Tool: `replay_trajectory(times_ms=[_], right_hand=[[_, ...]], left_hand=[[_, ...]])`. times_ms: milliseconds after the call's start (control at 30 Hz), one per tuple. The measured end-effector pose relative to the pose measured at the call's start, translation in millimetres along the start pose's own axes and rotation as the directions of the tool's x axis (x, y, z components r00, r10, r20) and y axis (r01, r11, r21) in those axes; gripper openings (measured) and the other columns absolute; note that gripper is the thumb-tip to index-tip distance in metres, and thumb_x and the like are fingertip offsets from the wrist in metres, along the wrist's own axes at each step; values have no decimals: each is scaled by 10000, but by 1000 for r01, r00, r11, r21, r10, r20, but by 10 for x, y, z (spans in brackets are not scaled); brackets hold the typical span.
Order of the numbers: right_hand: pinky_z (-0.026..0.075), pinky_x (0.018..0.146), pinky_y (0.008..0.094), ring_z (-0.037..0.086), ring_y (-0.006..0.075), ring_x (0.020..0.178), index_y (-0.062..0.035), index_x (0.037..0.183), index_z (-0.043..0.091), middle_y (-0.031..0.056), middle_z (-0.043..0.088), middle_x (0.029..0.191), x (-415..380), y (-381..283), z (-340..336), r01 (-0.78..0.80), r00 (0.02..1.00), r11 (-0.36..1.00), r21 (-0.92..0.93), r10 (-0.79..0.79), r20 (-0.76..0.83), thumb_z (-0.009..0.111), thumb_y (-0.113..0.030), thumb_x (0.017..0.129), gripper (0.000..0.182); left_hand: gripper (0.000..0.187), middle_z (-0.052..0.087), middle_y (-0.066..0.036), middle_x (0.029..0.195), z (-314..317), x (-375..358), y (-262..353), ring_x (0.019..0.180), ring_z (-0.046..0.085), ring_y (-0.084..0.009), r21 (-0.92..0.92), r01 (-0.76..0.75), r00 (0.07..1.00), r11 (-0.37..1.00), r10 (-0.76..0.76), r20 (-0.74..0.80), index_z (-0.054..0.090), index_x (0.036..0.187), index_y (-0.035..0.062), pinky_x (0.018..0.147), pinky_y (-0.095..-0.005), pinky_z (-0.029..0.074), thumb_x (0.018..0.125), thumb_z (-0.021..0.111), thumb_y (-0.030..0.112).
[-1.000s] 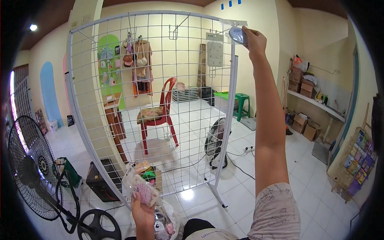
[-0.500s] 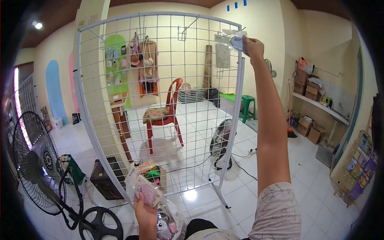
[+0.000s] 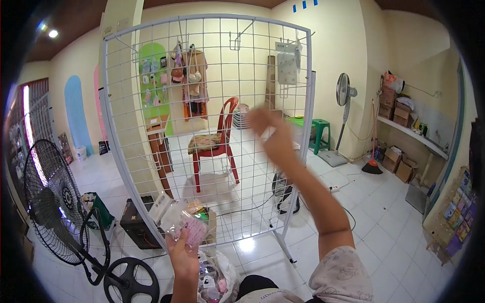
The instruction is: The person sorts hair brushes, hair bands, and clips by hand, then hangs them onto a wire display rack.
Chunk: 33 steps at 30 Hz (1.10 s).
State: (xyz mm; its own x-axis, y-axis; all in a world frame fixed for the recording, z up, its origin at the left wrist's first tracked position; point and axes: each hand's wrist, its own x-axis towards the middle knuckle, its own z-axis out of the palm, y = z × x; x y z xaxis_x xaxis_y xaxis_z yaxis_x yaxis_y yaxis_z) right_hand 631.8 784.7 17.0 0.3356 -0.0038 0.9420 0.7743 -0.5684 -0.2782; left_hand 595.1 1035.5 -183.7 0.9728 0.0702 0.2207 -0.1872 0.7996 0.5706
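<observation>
head view: my left hand (image 3: 183,258) pinches the pink packet (image 3: 194,231), long axis slanting up-left, before the lower left of the grid rack (image 3: 217,16). my right hand (image 3: 273,129), higher, rightward, lies farther from it; blurred, i can't make out whether spread or closed.

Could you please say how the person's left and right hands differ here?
The left hand holds a clear packet with a pink item inside; the right hand shows no packet. The left hand is low in view, the right hand higher. The left hand looks sharper, the right hand blurred. Both are bare.
</observation>
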Motion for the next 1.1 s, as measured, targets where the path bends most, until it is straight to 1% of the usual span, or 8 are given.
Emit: replay_trajectory(times_ms=[67,100,467,600,667,767,933,1100], right_hand=[[489,776,388,613,303,866,-70,1270,460,145,610,969,-419,-641,225,-304,677,925,-228,378,632,737,-331,728,662],[491,723,378,606,240,817,-72,1322,398,121,588,947,-757,-464,426,-162,681,982,-97,182,709,760,-484,697,831],[497,683,347,637,249,757,-5,1166,490,164,643,839,-767,-455,276,-339,618,939,63,172,767,692,-148,802,440],[517,731,316,643,198,795,-15,1147,508,130,654,900,-598,-310,62,-396,745,912,107,252,617,688,-144,810,403],[508,649,308,627,172,751,-23,1144,527,125,646,894,-423,-214,-160,-228,893,973,20,201,403,656,-203,827,387],[467,501,210,605,99,740,-62,1190,519,63,648,915,-81,212,-665,-315,947,936,158,298,121,625,-245,868,385],[475,492,219,625,148,710,-64,1285,395,155,635,933,521,119,-1438,-169,932,978,-123,118,-343,677,-271,843,563],[503,508,227,636,162,729,-63,1267,428,161,622,990,1101,308,-1765,-62,888,988,-142,-11,-459,673,-256,845,524]], left_hand=[[447,519,-71,1217,207,-12,0,1104,549,-234,46,-34,999,998,35,-18,387,1256,104,857,-388,531,864,588,29],[444,519,-72,1216,262,-13,-5,1103,549,-231,44,-46,999,998,45,19,386,1256,103,861,-391,526,866,588,34],[407,478,-107,1283,445,-143,13,1180,501,-243,-98,-43,989,994,56,135,350,1304,71,943,-443,469,929,505,98],[438,483,-111,1273,341,-130,60,1174,505,-242,-52,-108,990,993,112,80,336,1329,71,938,-435,472,928,508,110],[458,489,-109,1263,264,-163,139,1167,510,-242,-77,-122,988,989,129,89,332,1339,71,929,-422,478,921,514,107],[463,495,-102,1273,-165,-128,211,1143,529,-243,-1,-223,975,975,223,-13,353,1351,88,917,-422,473,919,511,139],[447,525,-84,1203,-995,-109,366,1093,533,-213,140,-208,903,968,245,-353,397,1305,80,901,-403,442,886,528,167],[403,539,-85,1176,-1360,-276,442,1057,555,-207,177,-252,908,951,296,-296,427,1264,69,858,-353,478,888,536,167]])
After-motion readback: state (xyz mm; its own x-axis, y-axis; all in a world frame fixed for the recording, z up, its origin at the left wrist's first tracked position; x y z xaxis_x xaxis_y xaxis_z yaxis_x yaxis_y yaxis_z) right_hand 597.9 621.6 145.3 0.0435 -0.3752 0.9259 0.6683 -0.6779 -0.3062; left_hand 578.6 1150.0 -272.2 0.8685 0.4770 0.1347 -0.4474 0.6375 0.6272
